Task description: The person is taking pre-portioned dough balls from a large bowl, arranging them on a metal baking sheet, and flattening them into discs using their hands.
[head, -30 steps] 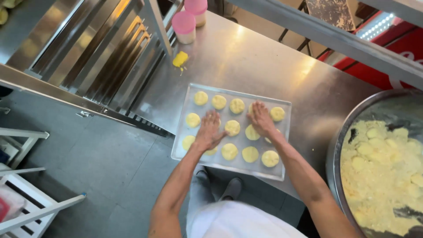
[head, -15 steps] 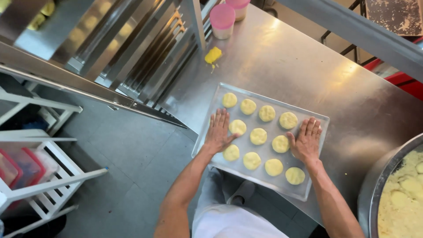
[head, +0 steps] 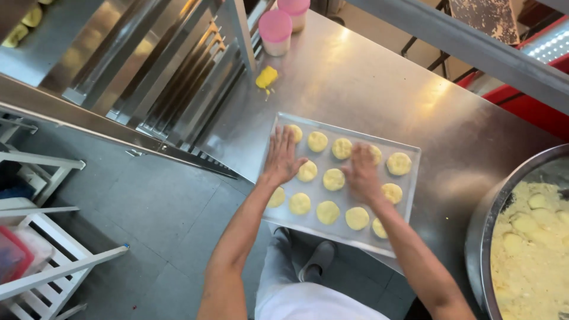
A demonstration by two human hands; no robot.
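Chairs, white and made of slats, stand on the grey floor at the far left. Next comes a tall metal rack with many rails. Two pink-lidded tubs and a small yellow lump sit on the steel table beside it.

A flat metal tray lies at the near edge of the table, full of round yellow dough pieces in rows. The left hand is spread flat, fingers apart, pressing down on the left side of the tray. The right hand lies palm down on dough in the middle rows; it looks blurry, so I cannot tell how its fingers sit. A big metal bowl of crumbly yellow dough sits at the far right.
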